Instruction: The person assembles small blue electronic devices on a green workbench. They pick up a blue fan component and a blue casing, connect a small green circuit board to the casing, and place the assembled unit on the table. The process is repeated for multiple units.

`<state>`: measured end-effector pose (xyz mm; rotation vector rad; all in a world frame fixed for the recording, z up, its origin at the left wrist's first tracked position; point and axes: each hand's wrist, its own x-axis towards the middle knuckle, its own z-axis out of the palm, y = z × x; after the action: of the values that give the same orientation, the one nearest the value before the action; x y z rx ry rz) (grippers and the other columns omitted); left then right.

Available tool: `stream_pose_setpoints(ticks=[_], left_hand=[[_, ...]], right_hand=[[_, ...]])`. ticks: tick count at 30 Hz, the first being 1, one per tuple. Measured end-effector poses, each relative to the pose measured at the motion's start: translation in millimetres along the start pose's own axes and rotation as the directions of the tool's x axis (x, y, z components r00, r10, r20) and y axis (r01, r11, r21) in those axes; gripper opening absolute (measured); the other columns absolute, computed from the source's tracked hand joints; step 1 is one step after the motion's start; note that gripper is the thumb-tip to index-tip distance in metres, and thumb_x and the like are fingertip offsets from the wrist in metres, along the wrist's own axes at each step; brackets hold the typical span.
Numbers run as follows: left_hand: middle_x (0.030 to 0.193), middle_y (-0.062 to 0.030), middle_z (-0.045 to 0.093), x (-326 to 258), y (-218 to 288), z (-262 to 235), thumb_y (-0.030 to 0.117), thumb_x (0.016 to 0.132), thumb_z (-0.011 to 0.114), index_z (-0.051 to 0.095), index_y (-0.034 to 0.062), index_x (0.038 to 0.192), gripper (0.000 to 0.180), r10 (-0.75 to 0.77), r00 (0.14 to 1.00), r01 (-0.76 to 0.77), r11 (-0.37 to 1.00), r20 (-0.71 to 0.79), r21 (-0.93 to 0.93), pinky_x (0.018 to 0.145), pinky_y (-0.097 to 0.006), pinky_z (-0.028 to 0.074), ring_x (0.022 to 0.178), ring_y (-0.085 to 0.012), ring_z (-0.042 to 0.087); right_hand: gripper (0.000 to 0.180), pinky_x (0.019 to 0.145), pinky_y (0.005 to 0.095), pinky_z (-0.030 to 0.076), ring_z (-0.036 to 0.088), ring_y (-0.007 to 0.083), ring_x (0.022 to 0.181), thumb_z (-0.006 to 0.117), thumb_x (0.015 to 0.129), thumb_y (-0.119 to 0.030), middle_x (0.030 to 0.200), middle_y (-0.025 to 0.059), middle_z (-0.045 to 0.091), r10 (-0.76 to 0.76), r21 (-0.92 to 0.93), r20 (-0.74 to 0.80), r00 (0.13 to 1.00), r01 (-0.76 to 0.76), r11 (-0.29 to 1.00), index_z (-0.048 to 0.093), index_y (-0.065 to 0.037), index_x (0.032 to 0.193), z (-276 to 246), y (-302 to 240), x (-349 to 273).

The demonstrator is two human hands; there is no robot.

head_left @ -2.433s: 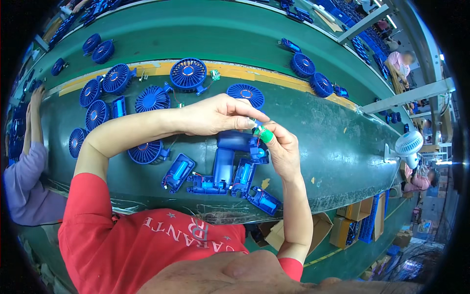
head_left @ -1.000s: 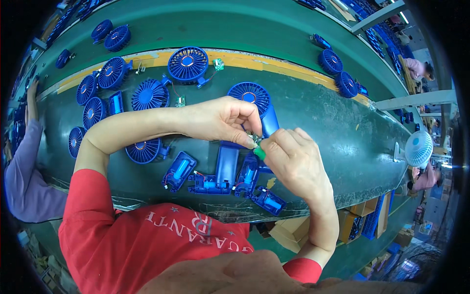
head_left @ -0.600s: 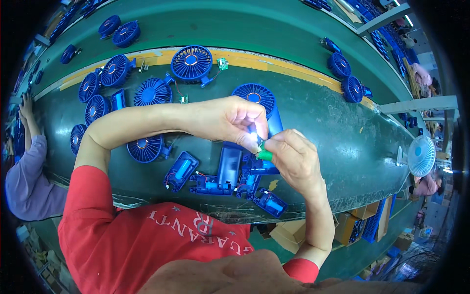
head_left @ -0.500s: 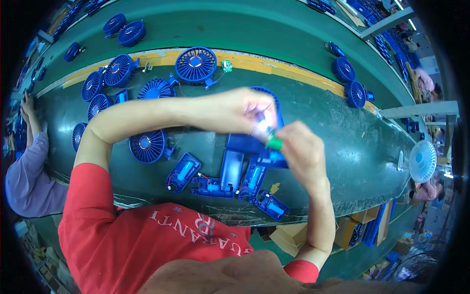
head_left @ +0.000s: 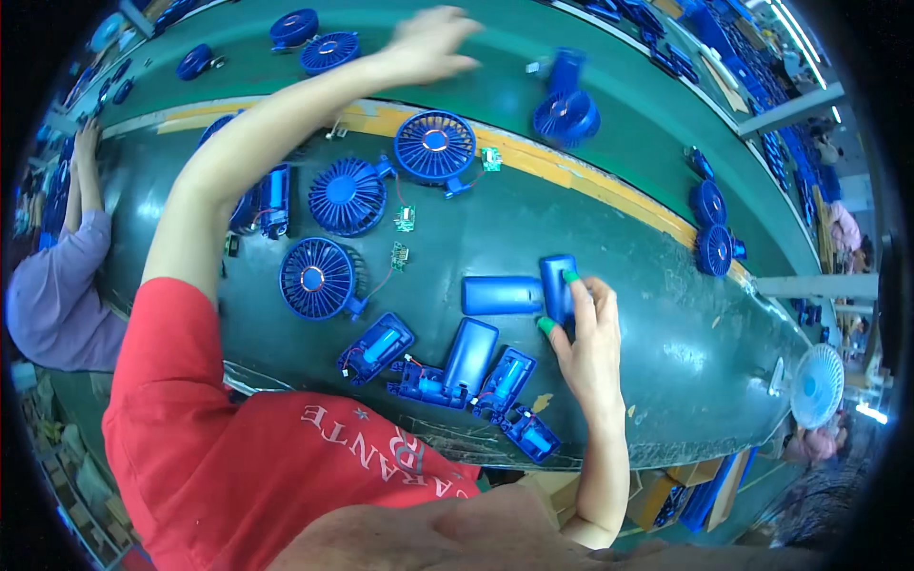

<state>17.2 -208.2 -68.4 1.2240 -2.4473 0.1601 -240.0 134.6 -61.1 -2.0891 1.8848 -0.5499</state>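
My left hand (head_left: 433,46) is stretched out over the far green belt, its fingers apart and nothing in them. Below my right hand (head_left: 588,343), a blue handle cover (head_left: 557,285) lies between the thumb and index finger, which wear green finger cots. Beside it a second smooth blue cover (head_left: 502,296) lies flat on the bench. A blue handheld fan (head_left: 567,116), slightly blurred, is on the belt to the right of my left hand. Nearer me are several handle halves (head_left: 378,347) with light-blue batteries and thin wires, and another smooth cover (head_left: 470,357).
To the left lie blue fan heads, one (head_left: 317,278) wired to a small green circuit board (head_left: 400,255). Another fan head (head_left: 434,146) sits by the yellow strip (head_left: 543,157). More fans (head_left: 712,249) rest on the belt. A co-worker in purple (head_left: 67,285) is far left; a pale desk fan (head_left: 817,385) stands right.
My hands have parted: the left went up and away over the belt, the right came down to a blue cover. A fan now lies on the belt; the view has shifted.
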Motion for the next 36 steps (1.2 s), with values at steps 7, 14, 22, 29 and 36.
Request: stream_pose_setpoints(ticks=[7,14,22,29,36], left_hand=[[0.113,-0.0173,0.063,-51,-143,15,0.071,0.073,0.062,0.055,0.0133,0.123,0.076,-0.559,0.822,0.517,0.812,0.109,0.269,0.091,-0.054,0.045,0.104,-0.0365,0.062],[0.109,-0.0082,0.062,-32,-63,3,0.049,0.079,0.066,0.057,0.0128,0.102,0.044,-0.275,0.911,0.242,0.96,0.308,0.142,0.087,-0.061,0.04,0.102,-0.0279,0.059],[0.102,-0.0115,0.058,-55,-69,15,0.034,0.081,0.066,0.056,0.0078,0.098,0.033,-0.191,0.98,0.159,0.928,0.062,0.338,0.081,-0.055,0.047,0.108,-0.0304,0.054],[0.095,-0.0093,0.061,-49,-41,7,0.002,0.08,0.052,0.052,0.0091,0.103,0.024,-0.091,0.949,0.079,0.996,0.303,0.05,0.092,-0.048,0.04,0.104,-0.0318,0.055],[0.099,-0.0125,0.065,-58,-46,-6,0.012,0.084,0.061,0.052,0.0057,0.108,0.026,-0.028,0.964,-0.077,0.923,0.264,0.376,0.083,-0.051,0.046,0.105,-0.0339,0.058]], right_hand=[[0.059,0.09,0.0439,0.046,0.054,0.0397,0.104,0.069,0.078,-0.009,0.116,0.0239,0.054,0.014,-0.033,-0.007,1.0,-0.014,0.999,0.044,0.004,0.129,1,3,15],[0.038,0.075,0.0393,0.052,0.065,0.0347,0.084,0.052,0.088,-0.004,0.101,0.0205,0.064,0.329,0.154,-0.205,0.922,-0.301,0.941,0.05,0.004,0.125,-16,53,14],[0.034,0.078,0.036,0.052,0.064,0.0294,0.093,0.052,0.086,0.003,0.105,0.0167,0.062,0.221,0.039,-0.295,0.93,-0.22,0.975,0.056,-0.002,0.119,-40,67,-10],[0.043,0.087,0.0403,0.048,0.057,0.034,0.104,0.059,0.075,0.005,0.112,0.0151,0.057,-0.014,-0.115,-0.038,0.999,0.01,0.993,0.06,-0.007,0.117,-36,62,8],[0.037,0.086,0.0391,0.049,0.057,0.0307,0.102,0.062,0.074,0.001,0.112,0.0109,0.058,-0.206,-0.266,-0.153,0.966,0.161,0.95,0.064,-0.008,0.11,-35,52,21]])
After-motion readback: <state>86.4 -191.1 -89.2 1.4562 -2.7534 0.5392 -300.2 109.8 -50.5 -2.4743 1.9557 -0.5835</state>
